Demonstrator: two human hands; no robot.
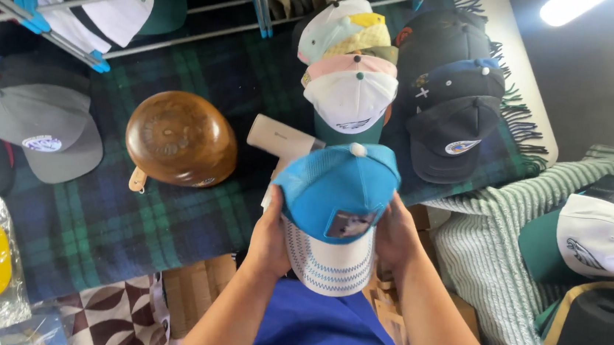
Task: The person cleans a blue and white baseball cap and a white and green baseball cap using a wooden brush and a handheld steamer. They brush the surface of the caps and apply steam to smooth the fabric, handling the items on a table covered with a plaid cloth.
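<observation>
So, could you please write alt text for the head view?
Two hands, left and right, hold a blue cap with a white brim above a plaid blanket covered with other caps, a round wooden bowl and a cream handheld device.

The blue cap (pixel 335 190) is matt cloth with mesh; the bowl (pixel 180 138) is glossy wood; the plaid blanket (pixel 133 216) looks woolly, fringed.

Bare forearms; short blue sleeves; blue garment below; no gloves.
</observation>
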